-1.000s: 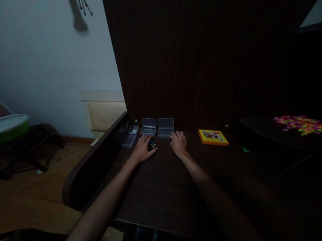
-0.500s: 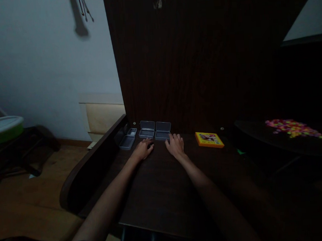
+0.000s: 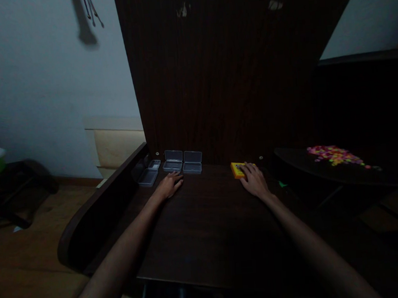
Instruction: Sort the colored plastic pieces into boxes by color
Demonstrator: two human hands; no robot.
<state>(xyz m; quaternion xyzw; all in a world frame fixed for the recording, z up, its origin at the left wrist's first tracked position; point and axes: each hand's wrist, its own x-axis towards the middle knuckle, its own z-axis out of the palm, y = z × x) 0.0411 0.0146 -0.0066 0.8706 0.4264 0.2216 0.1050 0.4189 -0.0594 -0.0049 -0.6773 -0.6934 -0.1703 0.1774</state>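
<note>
1. Head view, pretty dark. The right hand (image 3: 254,180) lies on top of the flat yellow rectangular box (image 3: 237,169), which sits at the back of the dark brown wooden desk (image 3: 205,226). Only the box's left end shows.
2. Grip on the box: fingers are laid over the lid, but I can't tell if they're hooked round the far edge or just resting. Too dim.
3. The left hand (image 3: 169,185) is well to the left of the yellow box, palm down on the desk, fingers loose and flat, grasping nothing I can see.
4. Just beyond that hand, also left of the yellow box, are two clear plastic lidded cases (image 3: 182,161) side by side, with two more clear plastic trays (image 3: 148,177) further left.
5. Right of the yellow box, a pile of small pink and yellow pieces (image 3: 333,154) lies on a separate dark round table (image 3: 311,177).
6. My read: this is the reach-and-contact stage on the box. Lifting it would call for fingertips on both long edges, since it lies flat.
</note>
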